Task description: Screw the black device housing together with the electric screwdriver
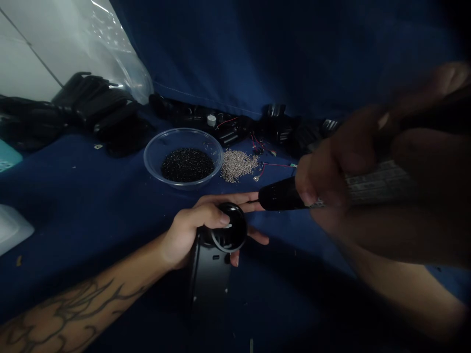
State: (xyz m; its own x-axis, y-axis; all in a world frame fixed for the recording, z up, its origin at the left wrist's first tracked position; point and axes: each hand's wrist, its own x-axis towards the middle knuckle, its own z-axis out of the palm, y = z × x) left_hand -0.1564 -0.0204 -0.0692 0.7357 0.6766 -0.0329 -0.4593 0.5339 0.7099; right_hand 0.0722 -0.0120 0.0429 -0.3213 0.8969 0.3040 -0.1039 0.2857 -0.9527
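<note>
Left hand closed round a black casing, low and near the middle of the view; thumb pressed on the inside of the round black ring at its upper end, the other fingers spread out behind and beyond it. Casing's flat face slopes down toward the wearer, a small slot just below the ring; lower end lost in shadow. Right hand wrapped round a black driver, held nearly level, nose toward the left hand; blurred and dark, far end hard to read. Thin bit reaches across the left fingers, near the ring; cannot tell whether it touches. Beyond the hands, a clear bowl with a heap of tiny black pieces, too small to make out singly. Just right of the bowl, a loose pile of silvery pieces on the blue cloth. Red wires right of the pile. Behind, a row of black parts with a white cap among them; to the left, stacked black shells, clear plastic behind. Left edge: a teal object, and nearer, a white one, both cut off by the frame.
</note>
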